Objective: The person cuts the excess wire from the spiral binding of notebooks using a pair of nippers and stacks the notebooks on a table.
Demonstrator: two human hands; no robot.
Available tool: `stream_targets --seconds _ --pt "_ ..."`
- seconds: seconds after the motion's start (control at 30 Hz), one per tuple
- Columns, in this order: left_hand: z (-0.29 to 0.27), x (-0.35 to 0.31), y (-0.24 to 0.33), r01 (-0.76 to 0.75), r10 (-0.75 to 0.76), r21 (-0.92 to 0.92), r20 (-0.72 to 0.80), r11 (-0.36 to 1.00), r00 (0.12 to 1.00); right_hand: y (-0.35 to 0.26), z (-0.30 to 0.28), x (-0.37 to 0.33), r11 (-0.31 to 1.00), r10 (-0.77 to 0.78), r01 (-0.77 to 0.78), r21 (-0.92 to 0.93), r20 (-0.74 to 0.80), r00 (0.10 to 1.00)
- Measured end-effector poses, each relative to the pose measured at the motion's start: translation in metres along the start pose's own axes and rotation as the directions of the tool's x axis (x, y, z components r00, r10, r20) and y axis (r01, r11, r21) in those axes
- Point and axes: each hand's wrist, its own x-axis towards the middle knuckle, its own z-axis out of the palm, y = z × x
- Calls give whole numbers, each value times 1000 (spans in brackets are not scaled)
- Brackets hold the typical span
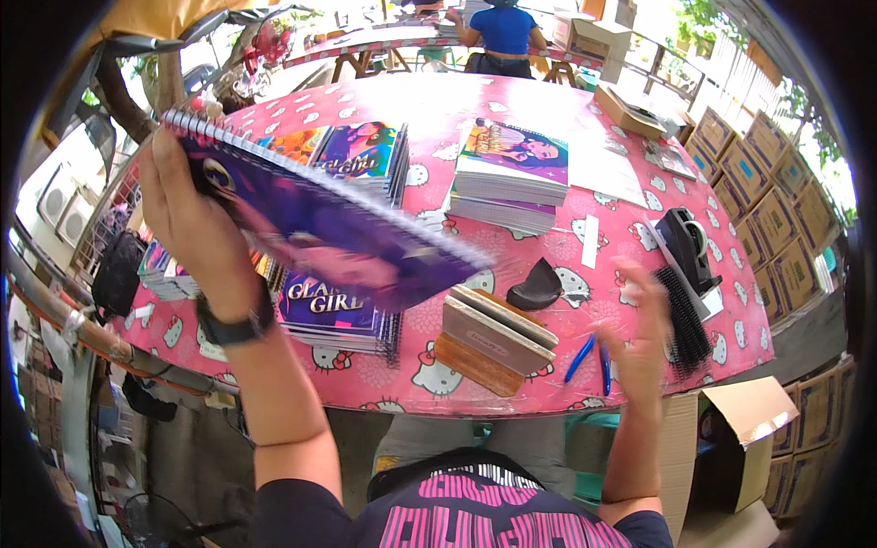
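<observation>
Spiral notebook (pixel 320 228), purple cover, up in the air left of centre, slanting from upper left down toward the middle! The left hand (pixel 187 205) has it by its left end, closed on that edge, thumb out of sight; how hard it presses, I cannot tell. The white coil (pixel 311 169) runs along the top edge, and the cover's near side is smeared with blur.

Over on the right, the right hand (pixel 639 338) is blurred, fingers spread, nothing visible in them, just beside the blue-handled tool (pixel 589 365). Good handling here, I'd judge, means gripping cover and pages together, sparing the wire loops, and giving that unsupported centre corner a second hand so the pages don't sag.

Further out: the wooden block (pixel 480 365) at lower centre, the black brush (pixel 685 320) on the right, a notebook stack (pixel 333 315) below the raised one, another pile (pixel 512 173) at upper centre. Keep the low corner clear of that block!
</observation>
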Motion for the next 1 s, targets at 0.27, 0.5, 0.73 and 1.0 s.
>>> stream_targets --seconds 0.27,0.5,0.73,1.0 --pt "74 -92 -160 -257 -264 373 889 892 374 32 75 -13 989 61 -93 119 245 967" --pt "89 -117 -152 -339 -293 325 945 883 145 102 21 20 983 175 -182 -27 -164 971" --pt "62 -95 -137 -380 19 160 904 911 426 175 19 41 920 69 -164 -357 -263 962" --pt "-122 -162 -113 443 -465 200 84 874 881 28 143 71 901 121 -155 404 108 987"
